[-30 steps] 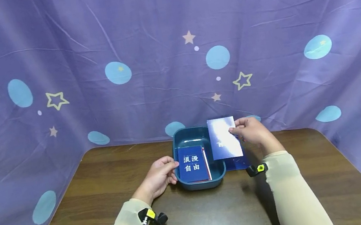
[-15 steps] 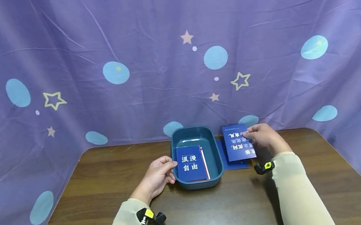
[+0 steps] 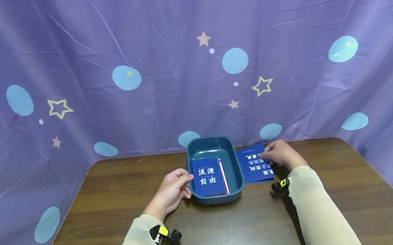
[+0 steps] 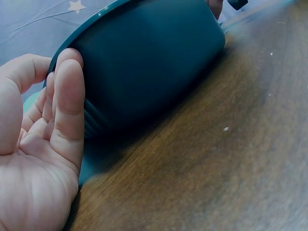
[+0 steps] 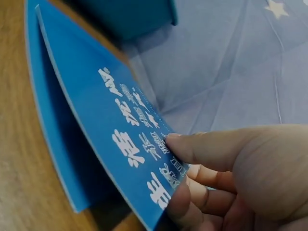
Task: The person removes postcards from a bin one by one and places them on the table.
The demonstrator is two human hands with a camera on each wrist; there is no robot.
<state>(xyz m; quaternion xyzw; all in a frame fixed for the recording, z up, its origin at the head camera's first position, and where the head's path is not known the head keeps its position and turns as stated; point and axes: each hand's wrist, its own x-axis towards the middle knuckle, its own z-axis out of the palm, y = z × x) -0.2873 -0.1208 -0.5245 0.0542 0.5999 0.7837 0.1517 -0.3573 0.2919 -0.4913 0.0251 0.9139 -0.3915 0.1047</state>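
Note:
A dark teal plastic bin (image 3: 220, 199) stands on the table, and my left hand (image 3: 172, 190) pinches its left rim, thumb over the edge and fingers outside. Inside lies a stack of cards (image 3: 209, 185), the top one blue with large white characters. To the right of the bin, my right hand (image 3: 283, 155) pinches the right edge of a blue card (image 3: 252, 164) with white lettering. In the right wrist view that card is tilted over another blue card (image 5: 72, 192) beneath it, with a gap showing between them.
The wooden table (image 3: 216, 240) extends toward me and to both sides. A purple curtain (image 3: 179, 112) with stars and blue ovals hangs right behind the bin. Each sleeve carries a small black wrist device (image 3: 280, 186) with a yellow patch.
My right hand has carried the blue card right from over the bin's edge, then lowered it over the card on the table. My left hand has stayed at the rim.

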